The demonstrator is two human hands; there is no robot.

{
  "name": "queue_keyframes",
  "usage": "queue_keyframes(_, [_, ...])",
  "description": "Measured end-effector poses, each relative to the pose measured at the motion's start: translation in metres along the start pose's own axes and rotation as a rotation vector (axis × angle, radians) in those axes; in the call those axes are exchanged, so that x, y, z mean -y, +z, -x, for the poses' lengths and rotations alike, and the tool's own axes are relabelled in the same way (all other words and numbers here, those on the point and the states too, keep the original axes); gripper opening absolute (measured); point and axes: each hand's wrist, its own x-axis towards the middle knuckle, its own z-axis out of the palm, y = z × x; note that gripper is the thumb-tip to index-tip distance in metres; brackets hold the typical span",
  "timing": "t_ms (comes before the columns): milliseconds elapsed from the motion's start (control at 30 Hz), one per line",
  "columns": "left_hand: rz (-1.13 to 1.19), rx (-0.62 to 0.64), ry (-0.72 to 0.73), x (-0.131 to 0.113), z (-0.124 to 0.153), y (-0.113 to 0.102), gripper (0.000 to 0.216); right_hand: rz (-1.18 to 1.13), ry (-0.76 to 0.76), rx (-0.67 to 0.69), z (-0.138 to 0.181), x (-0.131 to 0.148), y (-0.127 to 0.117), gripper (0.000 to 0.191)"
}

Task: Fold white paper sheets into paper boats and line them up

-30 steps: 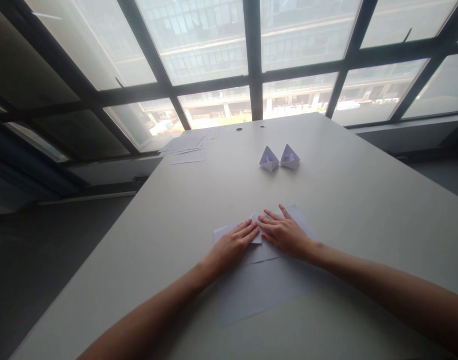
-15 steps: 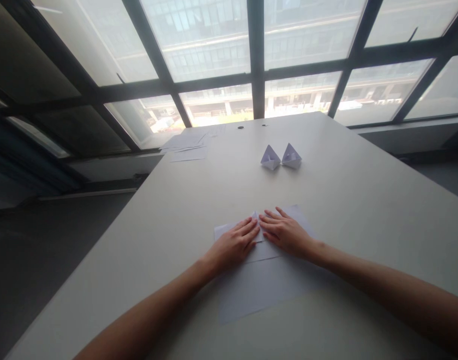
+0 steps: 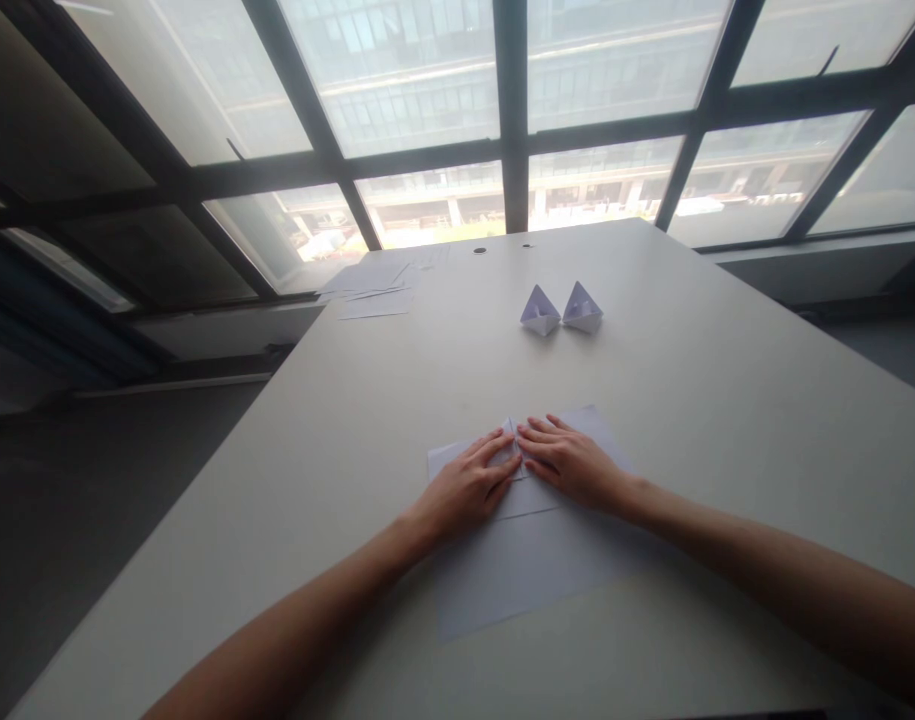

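A partly folded sheet of white paper (image 3: pixel 530 497) lies on top of a larger flat white sheet (image 3: pixel 517 570) in front of me. My left hand (image 3: pixel 473 480) rests flat on the left side of the folded paper, fingers stretched toward its middle crease. On the right side, my right hand (image 3: pixel 569 460) presses down with its fingers spread, the fingertips of both hands almost meeting near the paper's pointed top. Much of the folded paper is hidden under the hands. Neither hand grips anything.
Two folded paper boats (image 3: pixel 539 312) stand side by side farther back on the white table (image 3: pixel 337 430). Loose paper sheets (image 3: pixel 374 290) lie at the table's far left. Large windows (image 3: pixel 427 195) with dark frames rise behind the table.
My left hand's fingers have shifted slightly on the folded paper and are spread a bit wider. My right hand stays nearly in place. The view has tilted slightly.
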Motion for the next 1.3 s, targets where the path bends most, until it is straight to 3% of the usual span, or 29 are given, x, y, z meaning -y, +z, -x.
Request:
queue_keyframes(933, [0.136, -0.071, -0.005, -0.0005, 0.0039, 0.0076, 0.039, -0.175, -0.053, -0.021, 0.004, -0.0073, 0.0026, 0.045])
queue_keyframes(1300, [0.103, -0.059, -0.013, -0.001, 0.0046, 0.0089, 0.044, -0.135, -0.12, -0.042, 0.0055, -0.0026, -0.0024, 0.039])
